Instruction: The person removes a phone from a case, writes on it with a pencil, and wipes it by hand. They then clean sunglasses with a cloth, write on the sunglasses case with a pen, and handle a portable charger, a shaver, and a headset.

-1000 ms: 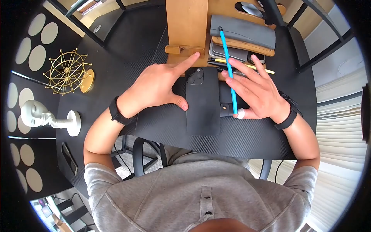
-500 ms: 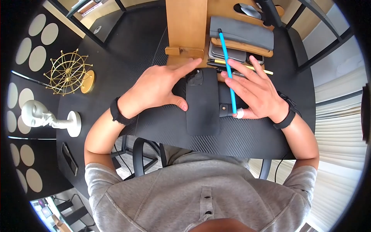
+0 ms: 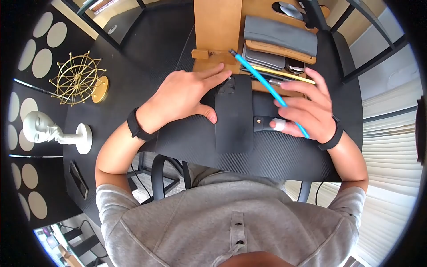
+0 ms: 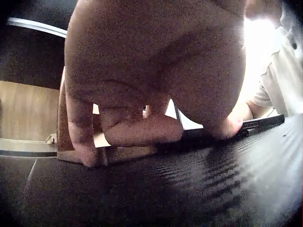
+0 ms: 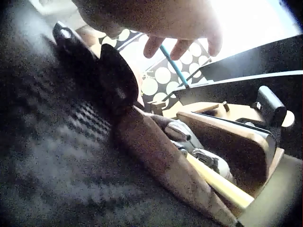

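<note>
A black phone [image 3: 234, 120] lies back side up on the dark desk. Along its left edge is the left hand [image 3: 178, 95], palm down, its thumb at the phone's side and its extended fingers near the camera corner; the left wrist view shows this hand [image 4: 156, 71] low over the desk. To the right of the phone, the right hand [image 3: 307, 104] holds a slim blue pen [image 3: 260, 79] between its fingers, slanting from upper left to lower right. A white wrap covers the tip of its thumb. In the right wrist view the pen [image 5: 175, 66] shows beyond the fingers.
A wooden stand [image 3: 218, 26] rises behind the phone. Behind the right hand are a grey case [image 3: 280, 34], a yellow pencil [image 3: 280, 74] and a black strap [image 3: 266, 123]. A gold wheel ornament [image 3: 78, 80] and white figurine [image 3: 40, 127] stand at left.
The blue pen has tilted, its upper end swinging left and down, its lower end right. The right fingers have shifted around it and spread upward. The left hand has barely moved.
</note>
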A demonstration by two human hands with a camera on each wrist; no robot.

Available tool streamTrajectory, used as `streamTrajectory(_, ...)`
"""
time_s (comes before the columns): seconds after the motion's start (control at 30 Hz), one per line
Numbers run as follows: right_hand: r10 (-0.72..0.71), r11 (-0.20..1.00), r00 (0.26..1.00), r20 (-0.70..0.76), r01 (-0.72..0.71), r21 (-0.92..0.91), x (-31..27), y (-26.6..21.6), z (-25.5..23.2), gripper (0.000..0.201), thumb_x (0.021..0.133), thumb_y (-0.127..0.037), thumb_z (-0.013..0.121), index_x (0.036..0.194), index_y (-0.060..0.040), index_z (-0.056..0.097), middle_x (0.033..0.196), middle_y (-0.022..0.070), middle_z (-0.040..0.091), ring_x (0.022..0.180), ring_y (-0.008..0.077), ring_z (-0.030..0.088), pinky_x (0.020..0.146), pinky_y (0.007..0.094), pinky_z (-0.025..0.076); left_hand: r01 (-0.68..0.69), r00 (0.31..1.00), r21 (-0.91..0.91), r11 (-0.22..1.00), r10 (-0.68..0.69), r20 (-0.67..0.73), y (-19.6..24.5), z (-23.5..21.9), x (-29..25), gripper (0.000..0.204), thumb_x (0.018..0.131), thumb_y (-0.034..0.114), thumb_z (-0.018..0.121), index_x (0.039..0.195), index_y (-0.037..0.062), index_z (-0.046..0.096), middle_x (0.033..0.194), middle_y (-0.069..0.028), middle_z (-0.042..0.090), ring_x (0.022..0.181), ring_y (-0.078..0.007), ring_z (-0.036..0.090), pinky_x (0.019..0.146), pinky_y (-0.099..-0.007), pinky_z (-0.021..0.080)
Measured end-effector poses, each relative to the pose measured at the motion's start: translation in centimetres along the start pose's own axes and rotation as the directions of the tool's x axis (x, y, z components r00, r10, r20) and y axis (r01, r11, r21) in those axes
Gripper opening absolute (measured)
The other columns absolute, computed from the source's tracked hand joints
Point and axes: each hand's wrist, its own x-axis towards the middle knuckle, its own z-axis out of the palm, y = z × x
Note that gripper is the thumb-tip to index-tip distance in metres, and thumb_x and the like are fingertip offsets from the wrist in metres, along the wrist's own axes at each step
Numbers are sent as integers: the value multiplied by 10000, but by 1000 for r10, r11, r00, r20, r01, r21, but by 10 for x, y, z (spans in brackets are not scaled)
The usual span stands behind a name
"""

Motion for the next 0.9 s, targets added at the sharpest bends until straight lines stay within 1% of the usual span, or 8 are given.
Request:
streamTrajectory(0.03, 4, 1000, 1000, -9, -4, 28, 7, -4, -8, 279, 880, -378, 784, 820, -129, 672, 693, 12, 612, 823, 252, 691, 949, 497, 491, 1, 1000, 28, 1000, -1, -4, 0, 1, 0, 1069, 542, 489, 876, 1487, 122, 537, 1523, -65, 546, 1051, -331, 699, 836, -406, 593)
streamTrajectory(0.13, 10, 947, 998, -63, 11, 322, -3, 4, -12, 484, 994, -511, 632, 759, -90, 588, 628, 44, 502, 550, 231, 528, 599, 377, 445, -8, 1000, 85, 996, 10, -20, 0, 6, -1, 1065, 550, 516, 849, 1492, 131, 533, 1535, -55, 536, 966, -321, 719, 783, -390, 598)
streamTrajectory(0.2, 103, 897, 993, -49, -72, 437, -4, 2, -10, 556, 1039, -564, 528, 896, -41, 650, 673, 69, 604, 582, 234, 609, 575, 348, 493, -1, 1000, 150, 989, 2, -2, 3, 6, -2, 1062, 575, 567, 803, 1502, 133, 520, 1550, -48, 520, 889, -320, 728, 743, -380, 596)
streamTrajectory(0.27, 371, 762, 928, -13, -296, 576, 3, -15, -3, 597, 1041, -569, 528, 1042, 7, 686, 741, 101, 680, 625, 215, 661, 585, 333, 526, 9, 1000, 172, 985, -10, 7, 5, 7, -2, 1066, 591, 587, 787, 1510, 123, 508, 1549, -50, 522, 868, -320, 730, 734, -377, 595)
streamTrajectory(0.37, 542, 551, 829, 135, -473, 688, 12, -31, -4, 521, 1033, -466, 603, 1100, 39, 713, 812, 133, 723, 647, 178, 675, 596, 302, 540, 4, 1000, 202, 979, -3, -3, 6, 8, -2, 1067, 613, 609, 768, 1513, 103, 498, 1544, -57, 528, 855, -319, 732, 730, -375, 595)
streamTrajectory(0.47, 411, 558, 882, 230, -442, 702, 14, -27, -13, 315, 1020, -262, 638, 951, 32, 730, 794, 127, 719, 636, 185, 679, 587, 292, 540, 0, 999, 215, 977, 9, -44, 4, 13, -3, 1064, 627, 622, 759, 1510, 88, 497, 1525, -67, 546, 854, -317, 734, 731, -376, 595)
streamTrajectory(0.6, 357, 557, 879, 316, -472, 683, 16, -37, -9, 189, 976, -124, 656, 884, 29, 719, 730, 117, 699, 615, 209, 693, 562, 290, 538, 15, 996, 215, 976, 4, -89, 6, 17, -3, 1059, 636, 635, 749, 1507, 87, 500, 1481, -77, 587, 864, -315, 735, 736, -377, 596)
streamTrajectory(0.9, 358, 597, 860, 363, -510, 619, 16, -36, -9, 149, 940, -63, 657, 852, 40, 718, 741, 131, 706, 610, 213, 699, 548, 285, 538, -1, 995, 187, 982, 20, -101, 3, 17, -1, 1028, 663, 632, 741, 1517, 115, 496, 1381, -85, 658, 878, -326, 733, 742, -386, 594)
